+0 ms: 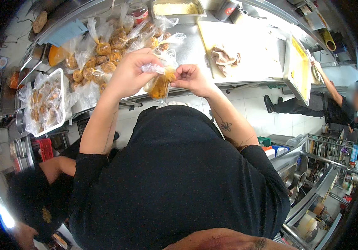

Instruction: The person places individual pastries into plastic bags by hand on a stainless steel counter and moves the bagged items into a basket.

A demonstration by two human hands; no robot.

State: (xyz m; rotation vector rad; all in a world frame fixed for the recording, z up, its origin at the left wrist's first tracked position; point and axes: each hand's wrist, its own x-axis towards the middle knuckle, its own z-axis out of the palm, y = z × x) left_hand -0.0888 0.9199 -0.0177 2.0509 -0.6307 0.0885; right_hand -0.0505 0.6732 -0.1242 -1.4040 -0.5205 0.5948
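Observation:
Between my two hands hangs a clear plastic bag (159, 88) holding brown-orange food, near the front edge of a metal counter (187, 42). My left hand (135, 72) pinches the gathered, twisted plastic at its top. The fingertips of my right hand (192, 79) grip the bag's neck from the other side. Beyond and to the left lies a pile of knotted plastic bags (103, 56) with round brown food pieces. Whether the held bag is knotted cannot be told.
A white plastic basket (63, 100) of bagged food stands at left. Right of the pile are a cutting board (208, 51) with a crumpled tan item (224, 61), and a tilted metal tray (291, 70). One person (335, 106) is at far right, another (38, 190) at lower left.

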